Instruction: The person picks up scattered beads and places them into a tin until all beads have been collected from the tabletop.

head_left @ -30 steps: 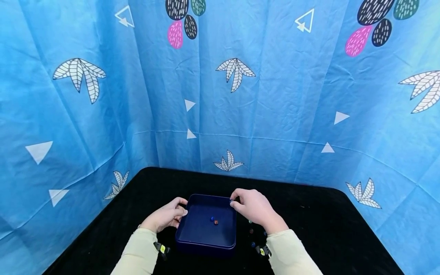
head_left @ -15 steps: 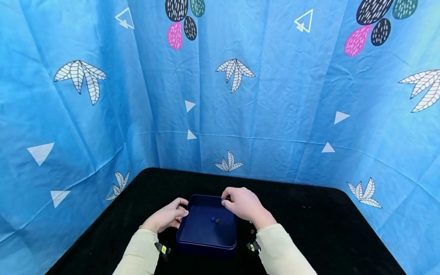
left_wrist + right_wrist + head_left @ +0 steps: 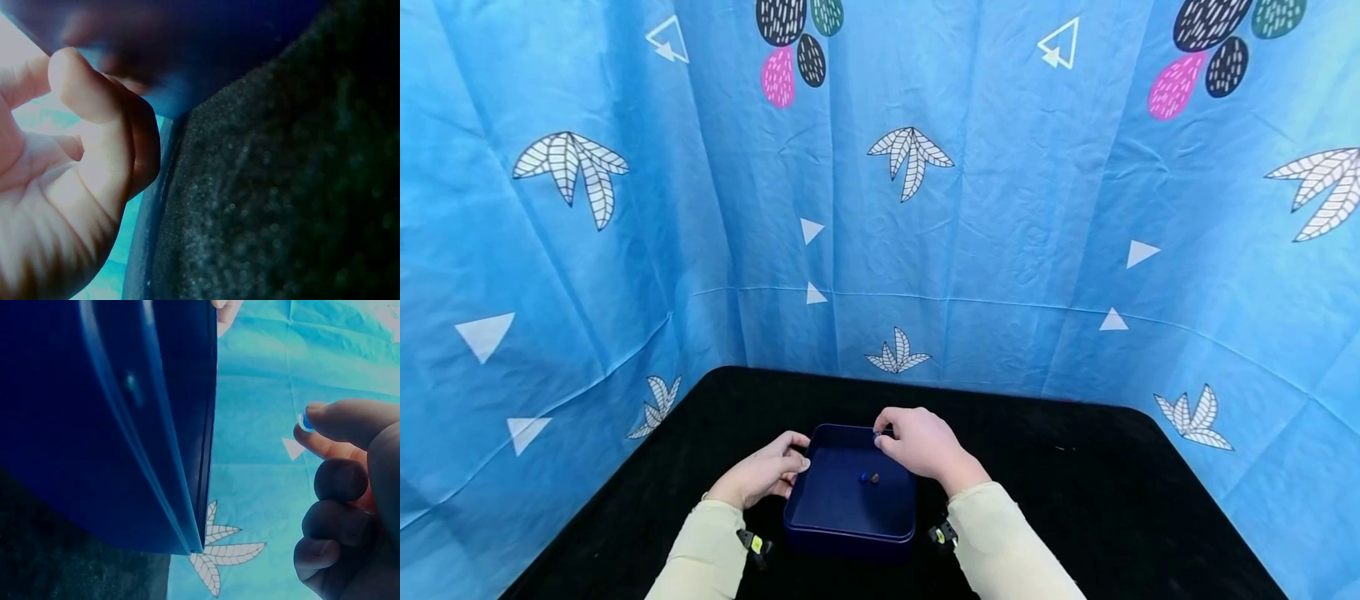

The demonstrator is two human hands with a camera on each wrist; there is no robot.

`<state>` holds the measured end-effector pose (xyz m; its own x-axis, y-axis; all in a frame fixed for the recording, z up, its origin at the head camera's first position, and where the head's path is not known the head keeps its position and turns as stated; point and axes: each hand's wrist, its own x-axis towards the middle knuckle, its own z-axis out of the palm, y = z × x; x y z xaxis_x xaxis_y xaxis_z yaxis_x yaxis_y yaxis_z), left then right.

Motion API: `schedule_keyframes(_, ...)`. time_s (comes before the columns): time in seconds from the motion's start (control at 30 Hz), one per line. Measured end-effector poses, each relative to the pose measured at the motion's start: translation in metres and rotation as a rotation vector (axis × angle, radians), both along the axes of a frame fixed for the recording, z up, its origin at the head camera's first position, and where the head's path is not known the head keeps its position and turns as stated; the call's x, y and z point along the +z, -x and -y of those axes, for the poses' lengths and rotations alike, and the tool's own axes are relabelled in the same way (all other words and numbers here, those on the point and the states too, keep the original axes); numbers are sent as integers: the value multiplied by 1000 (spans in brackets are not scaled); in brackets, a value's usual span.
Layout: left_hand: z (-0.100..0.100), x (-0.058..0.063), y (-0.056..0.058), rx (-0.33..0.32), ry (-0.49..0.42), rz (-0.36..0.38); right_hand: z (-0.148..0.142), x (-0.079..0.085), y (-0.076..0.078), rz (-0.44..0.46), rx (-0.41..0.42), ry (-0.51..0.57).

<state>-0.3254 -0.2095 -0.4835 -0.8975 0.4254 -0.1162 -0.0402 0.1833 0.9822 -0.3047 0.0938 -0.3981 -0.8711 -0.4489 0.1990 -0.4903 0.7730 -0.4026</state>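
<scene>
Bead (image 3: 305,421), shiny and blue, I saw pinched in right hand (image 3: 923,443); left hand (image 3: 763,473) gripped smooth, square navy box (image 3: 850,510); two rounded beads (image 3: 875,478) lay inside.

Blue curtain (image 3: 1011,242) w/ leaf prints (image 3: 912,158) behind blk tbl (image 3: 1105,492).

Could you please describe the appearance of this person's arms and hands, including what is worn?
The left sleeve and right sleeve are both pale cream, reaching the wrists. The left hand and right hand are bare, without gloves. A small black device with yellow-green marking sits at each wrist.
</scene>
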Motion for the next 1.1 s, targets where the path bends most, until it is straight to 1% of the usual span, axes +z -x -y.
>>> schedule_keyframes(0.23,0,0,0,2,-4,2,-1,0,1,1,-15,-18)
schedule_keyframes(0.47,0,1,1,5,-8,6,-10,-1,1,-7,-28,-17)
schedule_keyframes(0.67,0,2,2,8,-10,2,-24,-1,0,-39,-48,-7)
schedule_keyframes(0.83,1,0,2,8,-9,2,-38,-3,0,-56,-70,9)
schedule_keyframes(0.97,2,-2,2,10,-3,2,-49,-6,-1,-49,-98,5)
schedule_keyframes(1.1,2,-2,1,4,-7,4,-61,-5,-3,-20,-136,23)
